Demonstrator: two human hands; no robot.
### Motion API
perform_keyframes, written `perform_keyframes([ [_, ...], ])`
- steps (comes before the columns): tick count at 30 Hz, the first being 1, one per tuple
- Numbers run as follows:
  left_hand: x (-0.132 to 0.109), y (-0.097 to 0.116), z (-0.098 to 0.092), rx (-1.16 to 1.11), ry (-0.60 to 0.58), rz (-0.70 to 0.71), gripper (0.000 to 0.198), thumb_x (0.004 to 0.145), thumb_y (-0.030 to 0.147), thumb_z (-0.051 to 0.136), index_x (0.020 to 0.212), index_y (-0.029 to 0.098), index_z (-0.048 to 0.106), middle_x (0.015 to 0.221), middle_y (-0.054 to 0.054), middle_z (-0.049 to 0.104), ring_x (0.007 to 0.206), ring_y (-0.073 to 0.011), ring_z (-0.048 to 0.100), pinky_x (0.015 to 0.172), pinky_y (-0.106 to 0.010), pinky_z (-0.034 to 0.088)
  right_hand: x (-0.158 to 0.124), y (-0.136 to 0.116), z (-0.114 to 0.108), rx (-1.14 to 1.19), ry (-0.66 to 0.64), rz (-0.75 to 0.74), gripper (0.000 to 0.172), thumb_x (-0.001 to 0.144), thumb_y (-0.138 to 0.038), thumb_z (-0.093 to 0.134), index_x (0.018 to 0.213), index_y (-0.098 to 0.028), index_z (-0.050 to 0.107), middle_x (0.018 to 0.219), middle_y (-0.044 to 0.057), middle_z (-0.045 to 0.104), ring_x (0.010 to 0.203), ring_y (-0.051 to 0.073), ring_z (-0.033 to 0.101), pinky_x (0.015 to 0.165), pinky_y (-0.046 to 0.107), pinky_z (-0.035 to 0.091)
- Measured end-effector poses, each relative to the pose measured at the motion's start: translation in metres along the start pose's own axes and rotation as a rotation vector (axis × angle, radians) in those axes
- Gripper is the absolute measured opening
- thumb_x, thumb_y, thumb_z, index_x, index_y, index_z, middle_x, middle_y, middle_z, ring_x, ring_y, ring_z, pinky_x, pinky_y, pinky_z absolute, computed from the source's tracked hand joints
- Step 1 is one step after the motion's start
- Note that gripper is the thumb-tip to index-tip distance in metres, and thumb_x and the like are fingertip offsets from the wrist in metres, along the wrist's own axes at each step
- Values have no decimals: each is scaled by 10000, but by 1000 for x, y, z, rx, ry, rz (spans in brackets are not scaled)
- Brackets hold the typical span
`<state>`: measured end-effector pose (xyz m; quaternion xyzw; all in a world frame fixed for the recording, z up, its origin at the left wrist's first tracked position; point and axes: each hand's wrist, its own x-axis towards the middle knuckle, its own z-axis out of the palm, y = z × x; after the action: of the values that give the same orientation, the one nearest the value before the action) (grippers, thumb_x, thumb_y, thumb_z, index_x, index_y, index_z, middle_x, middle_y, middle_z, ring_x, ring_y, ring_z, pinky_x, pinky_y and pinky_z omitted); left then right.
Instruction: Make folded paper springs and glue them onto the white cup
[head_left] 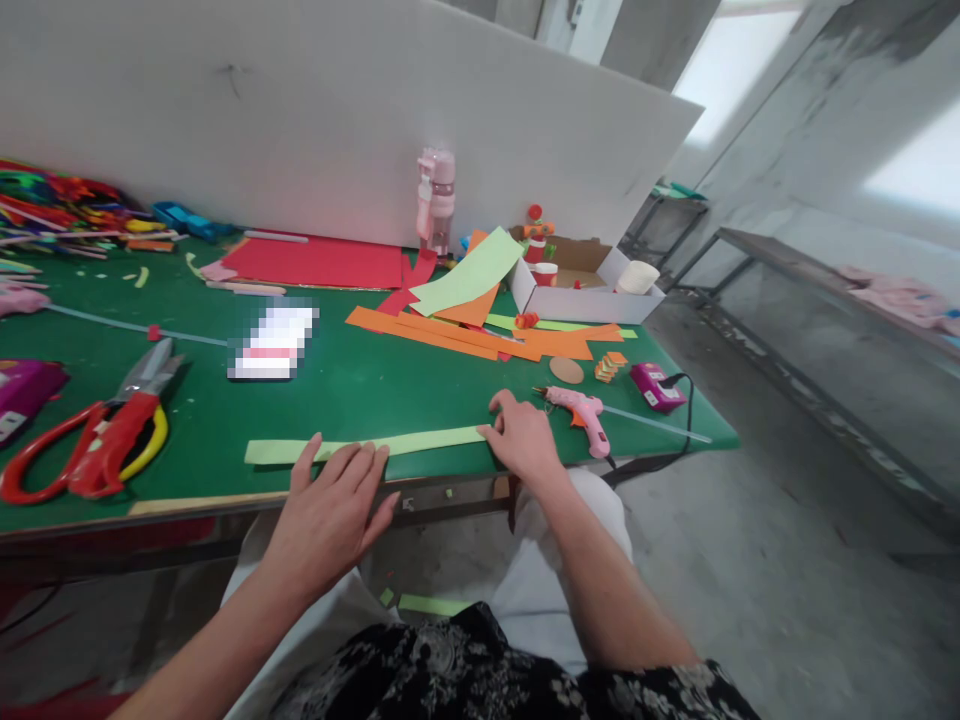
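A long light-green paper strip lies along the front edge of the green table. My left hand rests flat at the table's edge, fingers stretched out and touching the strip. My right hand has its fingers curled down onto the strip's right end, pressing or pinching it. A pink glue gun lies just right of my right hand.
Red scissors and clippers lie at the left. Orange strips, red paper, a pink bottle, a white box and a pink charger with a black cable occupy the table. A white board stands behind.
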<state>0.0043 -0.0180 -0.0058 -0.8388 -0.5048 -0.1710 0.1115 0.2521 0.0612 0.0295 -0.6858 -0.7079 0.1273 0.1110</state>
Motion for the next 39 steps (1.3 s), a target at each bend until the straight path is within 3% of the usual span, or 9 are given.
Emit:
perform_keyframes([
  [2, 1, 1, -1, 19, -1, 3, 413, 982, 326, 433, 1269, 117, 643, 1164, -173, 717, 1119, -309, 636, 1181, -573, 219, -11, -7, 3, -43, 214, -4, 289, 935, -262, 588, 1207, -165, 590, 1125, 161, 694, 1092, 311, 599, 942, 477, 424],
  [4, 0, 0, -2, 19, -7, 10, 414, 975, 326, 432, 1262, 117, 646, 1174, -179, 711, 1124, -316, 628, 1180, -581, 220, -31, -23, 12, -20, 397, -183, 364, 1001, -269, 446, 1325, -145, 556, 1379, 189, 592, 1326, 317, 479, 1117, 536, 318],
  [7, -4, -4, 0, -44, 0, 21, 387, 933, 277, 455, 1231, 161, 671, 1160, -168, 719, 1152, -336, 612, 1178, -595, 216, -66, -58, 33, 9, 245, -747, 479, 1012, -326, 408, 1448, -140, 479, 1531, 121, 488, 1501, 272, 274, 1254, 517, 137],
  [9, -7, -8, 3, -71, 8, 37, 407, 900, 231, 445, 1235, 208, 675, 1136, -147, 731, 1165, -355, 600, 1165, -615, 222, -81, -78, 46, 6, 136, -829, 619, 1004, -460, 432, 1489, -75, 421, 1583, 131, 416, 1536, 257, 197, 1274, 455, 126],
  [15, -8, -12, 3, -35, -36, 76, 412, 906, 262, 427, 1233, 177, 663, 1149, -174, 712, 1138, -374, 606, 1160, -651, 199, -77, -80, 64, 26, 40, -655, 904, 925, -669, 490, 1507, 9, 352, 1572, 215, 396, 1521, 292, 252, 1261, 458, 199],
  [20, -6, -7, -5, -112, -56, -16, 423, 887, 232, 443, 1239, 142, 659, 1203, -200, 698, 1164, -371, 608, 1185, -617, 182, -71, -63, 62, -10, -10, -641, 848, 948, -655, 460, 1506, -22, 375, 1572, 190, 404, 1500, 296, 305, 1256, 485, 201],
  [29, -9, -7, -1, -9, -60, 24, 442, 908, 188, 428, 1300, 122, 622, 1218, -196, 694, 1188, -369, 600, 1177, -634, 182, -70, -47, 55, -19, -11, -589, 796, 942, -662, 466, 1512, -109, 417, 1597, 156, 375, 1504, 331, 285, 1242, 514, 218],
  [34, -8, -6, -3, -44, -63, 8, 484, 897, 187, 453, 1360, 144, 587, 1229, -182, 694, 1199, -371, 599, 1181, -637, 182, -65, -15, 44, -64, -16, -453, 705, 969, -598, 471, 1522, -165, 425, 1613, 150, 345, 1506, 334, 285, 1230, 527, 237],
  [39, -6, -4, -2, -75, -37, -14, 540, 879, 179, 453, 1410, 173, 551, 1228, -165, 702, 1189, -363, 603, 1171, -649, 202, -64, 14, 30, -82, 109, -202, 759, 995, -586, 383, 1547, -65, 351, 1590, 213, 356, 1508, 366, 265, 1214, 609, 219],
])
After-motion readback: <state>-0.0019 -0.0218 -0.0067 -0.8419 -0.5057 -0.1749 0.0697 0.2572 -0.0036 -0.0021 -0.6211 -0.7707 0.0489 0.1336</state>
